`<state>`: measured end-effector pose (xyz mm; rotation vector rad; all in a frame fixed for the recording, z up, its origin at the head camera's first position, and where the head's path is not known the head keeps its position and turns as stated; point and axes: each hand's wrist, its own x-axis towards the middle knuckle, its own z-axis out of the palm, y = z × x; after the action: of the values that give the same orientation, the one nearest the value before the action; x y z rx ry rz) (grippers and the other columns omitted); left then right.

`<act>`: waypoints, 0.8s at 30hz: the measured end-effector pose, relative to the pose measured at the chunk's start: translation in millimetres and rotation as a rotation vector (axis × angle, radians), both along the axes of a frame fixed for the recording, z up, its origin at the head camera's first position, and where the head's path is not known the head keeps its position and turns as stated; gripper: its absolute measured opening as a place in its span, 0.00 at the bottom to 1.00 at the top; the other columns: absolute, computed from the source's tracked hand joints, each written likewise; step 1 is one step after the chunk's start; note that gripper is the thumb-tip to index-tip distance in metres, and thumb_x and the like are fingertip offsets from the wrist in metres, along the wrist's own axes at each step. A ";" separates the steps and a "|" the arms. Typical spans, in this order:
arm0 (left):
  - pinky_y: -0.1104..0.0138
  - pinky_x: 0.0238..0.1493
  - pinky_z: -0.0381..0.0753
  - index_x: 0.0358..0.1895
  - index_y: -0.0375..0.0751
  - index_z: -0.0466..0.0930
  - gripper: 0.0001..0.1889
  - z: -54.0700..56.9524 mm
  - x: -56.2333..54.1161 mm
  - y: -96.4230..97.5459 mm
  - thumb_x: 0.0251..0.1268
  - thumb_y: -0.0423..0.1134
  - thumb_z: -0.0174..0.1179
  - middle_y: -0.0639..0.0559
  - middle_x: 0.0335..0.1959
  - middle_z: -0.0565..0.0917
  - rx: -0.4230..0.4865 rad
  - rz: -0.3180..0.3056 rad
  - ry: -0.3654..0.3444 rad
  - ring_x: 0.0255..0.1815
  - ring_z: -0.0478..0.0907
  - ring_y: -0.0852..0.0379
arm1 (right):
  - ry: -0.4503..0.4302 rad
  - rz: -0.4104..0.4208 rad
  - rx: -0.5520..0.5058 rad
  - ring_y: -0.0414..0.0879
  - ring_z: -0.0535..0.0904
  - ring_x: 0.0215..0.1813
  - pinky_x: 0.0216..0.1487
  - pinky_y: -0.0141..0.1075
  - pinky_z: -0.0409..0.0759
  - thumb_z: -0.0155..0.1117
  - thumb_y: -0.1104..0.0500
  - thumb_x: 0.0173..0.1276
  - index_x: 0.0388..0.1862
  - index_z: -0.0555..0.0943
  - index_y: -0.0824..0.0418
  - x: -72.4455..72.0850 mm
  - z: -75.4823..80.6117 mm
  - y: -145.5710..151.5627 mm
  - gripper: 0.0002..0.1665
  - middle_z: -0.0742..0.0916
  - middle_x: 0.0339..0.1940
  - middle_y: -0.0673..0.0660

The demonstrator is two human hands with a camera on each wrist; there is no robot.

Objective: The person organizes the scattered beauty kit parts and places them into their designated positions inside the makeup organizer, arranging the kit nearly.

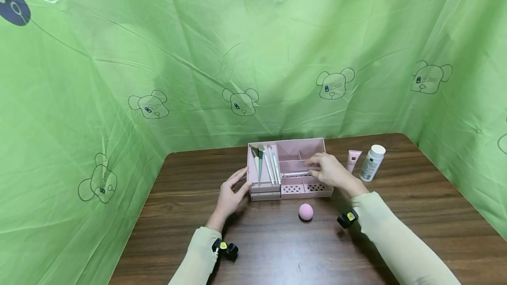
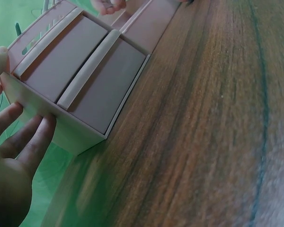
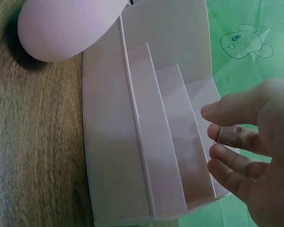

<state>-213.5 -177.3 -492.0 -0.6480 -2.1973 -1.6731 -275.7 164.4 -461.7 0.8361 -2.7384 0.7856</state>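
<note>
Organiser point(image 1: 265, 196), pink, is standing on the worktop point(image 1: 178, 192) behind a ball point(image 1: 306, 212); the left hand point(image 1: 229, 196) is resting extended fingers against its left side, presumably for steadying; the right hand point(image 1: 332, 172) is hovering at its right half, fingers loosely bent, grasping nothing.

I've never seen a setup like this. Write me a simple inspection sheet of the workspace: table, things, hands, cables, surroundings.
Surface: dark wood-grain tabletop.
Job's things: pink organizer with drawers and compartments; brushes lie in its top left section.
Clutter: pink ball in front of the organizer; pink tube and white bottle to its right.
Left hand: touches the organizer's left side.
Right hand: over the right-hand compartments, nothing seen in it; contact unclear.
Cables: nothing seen in the head view.
Surroundings: green cloth with bear-face outlines behind and beside the table.
</note>
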 end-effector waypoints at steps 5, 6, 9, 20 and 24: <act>0.42 0.60 0.74 0.63 0.24 0.72 0.24 1.5 1.0 0.4 0.65 0.28 0.62 0.28 0.63 0.74 0.016 -0.005 -0.019 0.57 0.76 0.32 | -0.035 -0.017 -0.003 0.58 0.81 0.52 0.57 0.53 0.79 0.71 0.63 0.58 0.48 0.85 0.62 0.5 1.5 0.3 0.17 0.87 0.49 0.60; 0.41 0.60 0.74 0.63 0.24 0.71 0.24 1.9 1.2 0.5 0.65 0.29 0.62 0.28 0.63 0.73 0.021 -0.007 -0.025 0.57 0.76 0.31 | -0.040 -0.019 -0.007 0.57 0.82 0.51 0.56 0.52 0.80 0.71 0.63 0.58 0.48 0.85 0.62 0.7 1.9 0.3 0.17 0.87 0.49 0.60; 0.41 0.61 0.73 0.63 0.24 0.71 0.24 3.6 2.1 0.4 0.65 0.29 0.62 0.27 0.63 0.73 0.030 -0.012 -0.042 0.58 0.76 0.30 | -0.047 -0.022 -0.017 0.55 0.83 0.48 0.52 0.50 0.82 0.71 0.63 0.58 0.47 0.85 0.61 1.3 2.8 0.4 0.17 0.87 0.48 0.59; 0.41 0.60 0.73 0.63 0.24 0.71 0.24 4.6 3.0 0.6 0.65 0.29 0.62 0.28 0.62 0.74 0.001 0.003 -0.022 0.57 0.77 0.32 | -0.033 -0.023 -0.030 0.54 0.83 0.45 0.48 0.48 0.83 0.71 0.62 0.58 0.49 0.85 0.61 4.6 2.9 1.5 0.18 0.87 0.46 0.58; 0.40 0.60 0.72 0.63 0.24 0.71 0.24 4.8 3.4 0.4 0.65 0.29 0.62 0.28 0.63 0.73 0.017 -0.010 -0.039 0.58 0.76 0.31 | -0.018 -0.021 -0.031 0.51 0.83 0.43 0.46 0.46 0.84 0.71 0.62 0.57 0.49 0.85 0.60 7.7 3.1 1.9 0.18 0.88 0.44 0.58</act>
<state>-210.0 -176.9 -487.2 -0.6281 -2.2072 -1.7216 -268.0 166.3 -458.5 0.7972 -2.7384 0.8335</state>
